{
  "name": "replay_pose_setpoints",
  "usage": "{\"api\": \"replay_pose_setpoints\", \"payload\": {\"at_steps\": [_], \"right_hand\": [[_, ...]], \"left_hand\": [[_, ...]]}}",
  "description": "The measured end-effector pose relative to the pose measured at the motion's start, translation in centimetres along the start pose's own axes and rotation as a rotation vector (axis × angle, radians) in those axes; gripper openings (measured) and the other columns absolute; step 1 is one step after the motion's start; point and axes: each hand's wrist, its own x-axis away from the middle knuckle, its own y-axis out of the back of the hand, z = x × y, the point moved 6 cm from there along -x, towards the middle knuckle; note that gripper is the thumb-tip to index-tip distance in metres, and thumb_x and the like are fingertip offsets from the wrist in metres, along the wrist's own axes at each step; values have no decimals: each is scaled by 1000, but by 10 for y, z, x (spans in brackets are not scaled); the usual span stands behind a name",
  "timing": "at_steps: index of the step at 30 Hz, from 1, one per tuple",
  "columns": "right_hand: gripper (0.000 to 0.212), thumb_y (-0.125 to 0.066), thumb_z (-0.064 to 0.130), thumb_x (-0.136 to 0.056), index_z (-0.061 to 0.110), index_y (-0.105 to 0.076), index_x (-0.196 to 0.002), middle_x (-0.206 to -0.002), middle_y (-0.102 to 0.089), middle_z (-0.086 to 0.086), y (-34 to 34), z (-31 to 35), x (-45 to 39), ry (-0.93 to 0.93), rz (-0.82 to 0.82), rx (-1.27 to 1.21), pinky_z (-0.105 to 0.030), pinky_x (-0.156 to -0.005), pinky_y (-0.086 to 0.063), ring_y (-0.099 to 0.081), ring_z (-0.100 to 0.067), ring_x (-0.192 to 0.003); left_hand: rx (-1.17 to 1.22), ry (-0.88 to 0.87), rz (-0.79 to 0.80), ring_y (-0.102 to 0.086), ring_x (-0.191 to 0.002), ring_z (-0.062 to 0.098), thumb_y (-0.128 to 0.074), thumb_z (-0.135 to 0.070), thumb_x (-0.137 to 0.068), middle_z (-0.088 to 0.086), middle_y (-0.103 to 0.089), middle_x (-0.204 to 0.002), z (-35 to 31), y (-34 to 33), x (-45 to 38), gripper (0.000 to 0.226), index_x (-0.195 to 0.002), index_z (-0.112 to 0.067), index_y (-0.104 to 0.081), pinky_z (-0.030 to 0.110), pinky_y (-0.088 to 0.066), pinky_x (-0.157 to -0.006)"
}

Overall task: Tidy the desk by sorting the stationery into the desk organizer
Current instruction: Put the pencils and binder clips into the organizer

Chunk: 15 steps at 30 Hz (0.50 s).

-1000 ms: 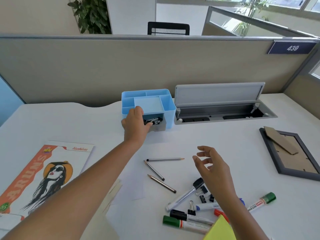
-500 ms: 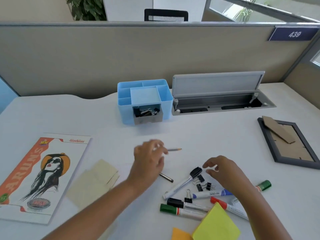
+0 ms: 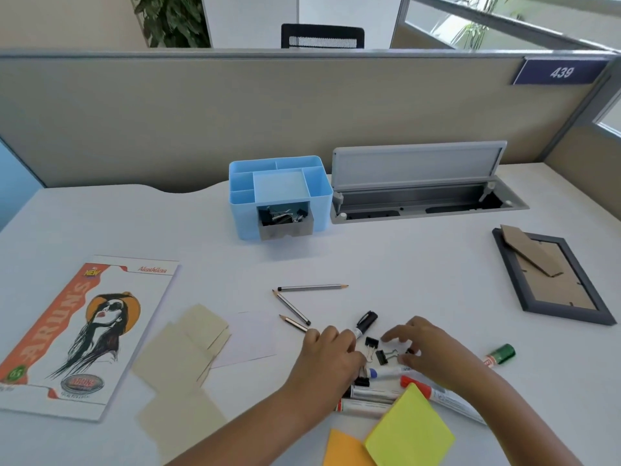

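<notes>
I noted both hands over the clips on the table: left hand curled, grip undeterminable; right hand loosely spread, holding nothing. The organizer drawer held clips.

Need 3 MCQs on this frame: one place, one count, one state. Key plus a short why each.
1. Where do the stored black binder clips lie?
A. in the light blue plastic desk organizer's open grey front drawer
B. on the dark picture frame
C. on the magazine

2. How many grey pencils lie on the white desk?
A. one
B. three
C. six

3. What state is the grey cable-box lid in?
A. shut flat
B. raised open
C. taken off

Key: 1 A, clips show inside the pulled-out drawer; 2 B, three pencils lie left of the markers; 3 B, lid stands up over the trough.
</notes>
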Motion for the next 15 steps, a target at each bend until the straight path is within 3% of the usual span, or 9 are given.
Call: {"api": "replay_pose_setpoints", "payload": {"at_steps": [4, 8, 12, 15], "right_hand": [[32, -57, 17, -88, 34, -57, -115, -102, -45, 6, -4, 6, -4, -3, -115, 32, -19, -74, -42, -53, -10, -88], [21, -49, 15, -92, 24, -63, -105, -99, -50, 4, -6, 10, -12, 8, -173, 16, -23, -78, -44, -58, -14, -93], [17, -57, 11, -88, 23, -67, -96, -90, -55, 5, 3, 3, -14, 14, -268, -149, -7, -66, -40, -54, -5, -80], [17, -64, 10, -84, 27, -64, -87, -88, -63, 4, 15, -9, -10, -10, -345, -357, 0, -60, -42, -59, 4, -68]], "left_hand": [[-68, 20, 99, -49, -66, 10, -85, -34, -43, -15, -50, -73, -1, -3, -8, 33, -70, -39, -67, 24, -35, -60], [-130, 32, 147, -49, -66, 12, -85, -28, -38, -13, -50, -71, -3, -5, -14, 37, -68, -37, -66, 28, -19, -63], [-81, 15, 114, -51, -66, 10, -86, -31, -39, -15, -53, -73, -5, 0, -16, 39, -72, -39, -67, 24, -36, -59], [-36, 22, 89, -52, -65, 8, -81, -47, -43, -17, -54, -74, -2, 4, -15, 32, -71, -42, -68, 22, -40, -57]]}}
